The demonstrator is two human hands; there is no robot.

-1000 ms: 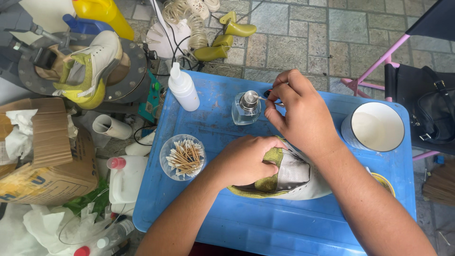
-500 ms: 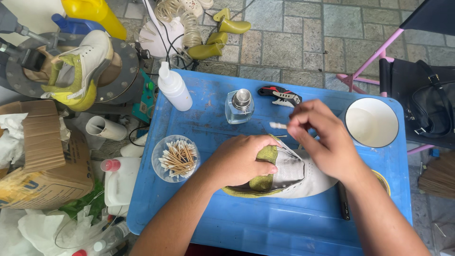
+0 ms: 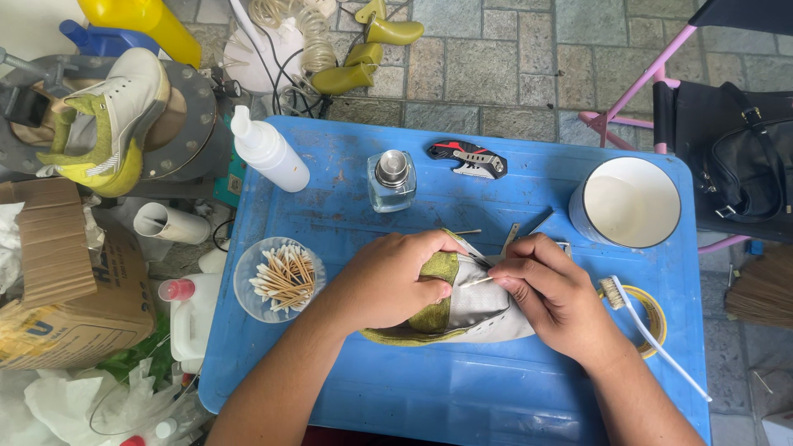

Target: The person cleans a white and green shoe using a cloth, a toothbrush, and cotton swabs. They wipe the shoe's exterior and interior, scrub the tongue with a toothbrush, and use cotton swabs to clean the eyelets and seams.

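A blue table point(image 3: 413, 388) is seen from above. At its middle, a white and green shoe point(image 3: 467, 310) is gripped by the left hand point(image 3: 388, 281). A cotton swab point(image 3: 477, 282) is pinched in the right hand point(image 3: 553, 301) against the shoe's lining.

I work over a low blue plastic table point(image 3: 429, 396) standing on a floor of grey-green stone pavers point(image 3: 496, 74) in even daylight. At my right stands a pink metal-framed chair point(image 3: 628, 124), its dark seat possibly fabric.
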